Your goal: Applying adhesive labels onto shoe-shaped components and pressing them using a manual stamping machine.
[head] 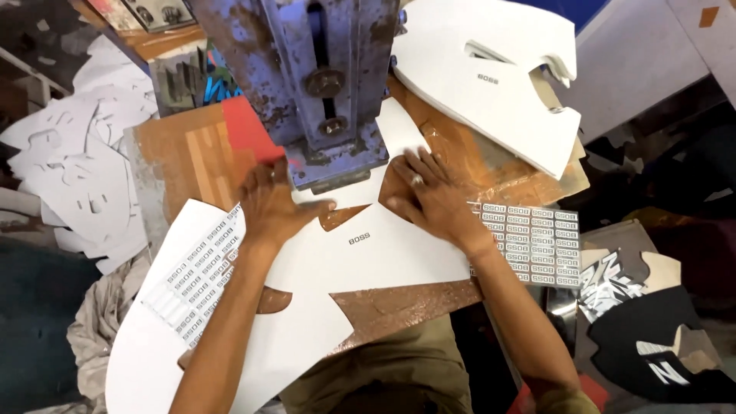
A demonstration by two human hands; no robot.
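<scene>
A white sheet (337, 268), cut to a curved shape with a small dark mark at its middle, is laid flat on the desk (192, 153), nearest the person and running under the press head. It is judged light, thin and flexible, likely to slide easily on the brown board (399, 303) beneath it, so it is best taken by flat palms on its face or by its free edges. The left hand (272, 203) is spread open and pressed flat on the sheet, just left of the press; nothing is gripped. The right hand (429, 195) is likewise open, fingers splayed, pressed down where the sheet meets the board, with a ring seen on one finger. Sticker strips (195, 276) lie on the near left and a sticker grid (537, 245) on the right. Farther off, the worn blue press (322, 84) stands over the sheet, and another white cut piece (491, 77) lies at the far right.
</scene>
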